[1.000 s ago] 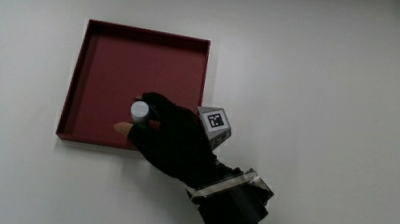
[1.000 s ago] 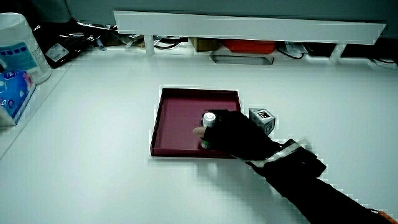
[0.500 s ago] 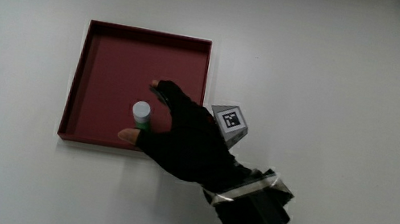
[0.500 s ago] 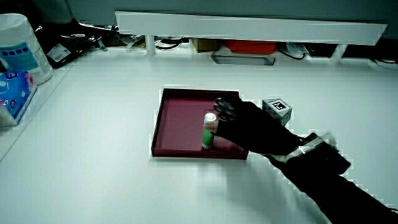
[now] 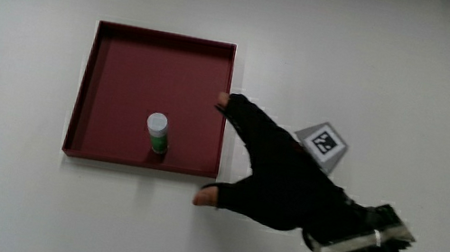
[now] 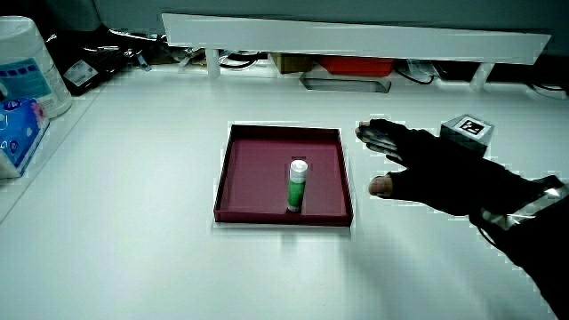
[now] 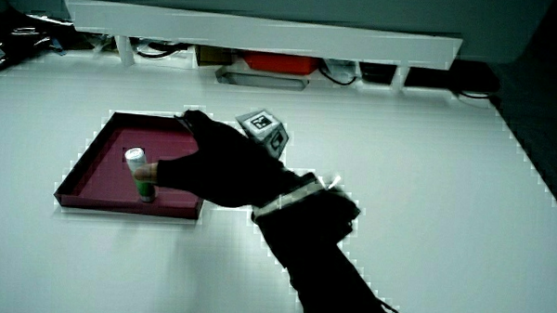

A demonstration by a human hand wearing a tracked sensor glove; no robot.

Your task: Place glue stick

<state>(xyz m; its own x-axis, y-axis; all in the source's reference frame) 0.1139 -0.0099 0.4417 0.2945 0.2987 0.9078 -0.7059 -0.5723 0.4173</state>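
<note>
Glue stick (image 5: 157,131) upright in tray (image 5: 116,62), released.
Hand (image 5: 276,176) at tray's 3 o'clock, fingers (image 5: 237,110) apart, empty; a careless brush could topple the stick.

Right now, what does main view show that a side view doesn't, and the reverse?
Main view only: the red tray as a full square from above, the glue stick's cap end on. Side view only: the low partition, a white tub at the table's edge, the stick's green body standing upright. Both: stick in the tray, hand beside it, fingers spread, holding nothing.
</note>
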